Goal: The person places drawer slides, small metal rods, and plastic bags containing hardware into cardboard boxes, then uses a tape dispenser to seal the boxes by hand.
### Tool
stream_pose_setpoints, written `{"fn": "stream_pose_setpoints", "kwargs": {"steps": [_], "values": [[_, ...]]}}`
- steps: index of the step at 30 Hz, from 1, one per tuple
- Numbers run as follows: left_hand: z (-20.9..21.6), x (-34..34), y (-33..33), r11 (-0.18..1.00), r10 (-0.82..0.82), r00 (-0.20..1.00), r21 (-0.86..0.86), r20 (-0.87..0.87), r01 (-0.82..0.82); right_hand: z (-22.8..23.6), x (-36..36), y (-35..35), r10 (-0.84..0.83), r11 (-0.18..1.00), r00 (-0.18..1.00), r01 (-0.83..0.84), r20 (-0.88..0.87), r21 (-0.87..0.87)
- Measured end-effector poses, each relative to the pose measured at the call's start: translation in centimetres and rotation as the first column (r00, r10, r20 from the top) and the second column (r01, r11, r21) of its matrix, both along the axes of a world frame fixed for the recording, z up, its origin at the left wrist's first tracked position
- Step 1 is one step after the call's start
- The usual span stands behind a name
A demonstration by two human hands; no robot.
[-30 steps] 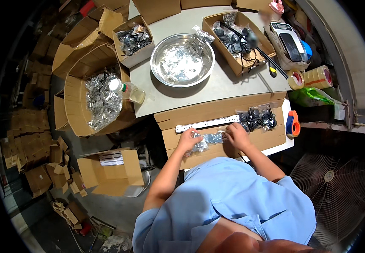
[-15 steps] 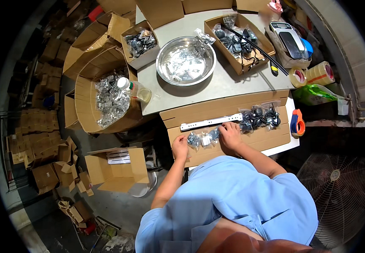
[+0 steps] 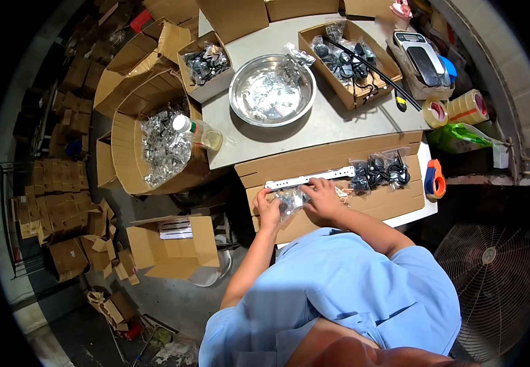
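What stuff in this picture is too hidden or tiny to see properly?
- Head view: what the small clear bag holds is too small and shiny to tell.
- Left hand and right hand cover part of that bag.
- Pieces in the metal bowl: too small to identify.
- The round fan is cut off by the dark rim.

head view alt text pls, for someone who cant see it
Both hands, left hand and right hand, press a clear bag of small parts onto a flattened cardboard box. Behind it, a steel bowl sits on a grey table.
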State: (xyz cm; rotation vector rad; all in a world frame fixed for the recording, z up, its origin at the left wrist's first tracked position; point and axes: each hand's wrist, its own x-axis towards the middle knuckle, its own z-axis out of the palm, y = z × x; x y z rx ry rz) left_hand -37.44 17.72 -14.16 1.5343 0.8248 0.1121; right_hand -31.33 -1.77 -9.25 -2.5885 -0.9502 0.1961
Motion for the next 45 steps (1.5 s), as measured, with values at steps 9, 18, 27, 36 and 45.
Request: {"fn": "stream_pose_setpoints", "kwargs": {"steps": [9,18,27,36,45], "values": [[3.2,1.0,-2.2,0.662,-0.334,0.941,0.696,-0.060,0.279,1.0,0.8,-6.3,-0.353,0.922,0.932,0.362,-0.085,0.137],[-1.1,-0.9,-0.5,0.046,-0.688,0.588,0.783,-0.425,0.620,4.4,10.4,0.1,-0.281,0.899,0.946,0.202,0.159,0.389],[3.1,1.5,-1.0,0.309,-0.675,0.723,0.834,-0.147,0.457,4.8,28.5,10.4,-0.156,0.981,0.924,0.103,0.350,0.165],[11.0,13.0,0.6,0.941,-0.320,0.841,0.248,0.435,0.230,6.7,29.1,9.7,-0.225,0.822,0.900,0.381,-0.374,0.422],[10.9,15.6,1.4,0.543,0.155,0.933,-0.816,0.326,0.195,10.6,25.1,9.5,0.137,0.872,0.605,0.302,-0.784,0.385]]}}
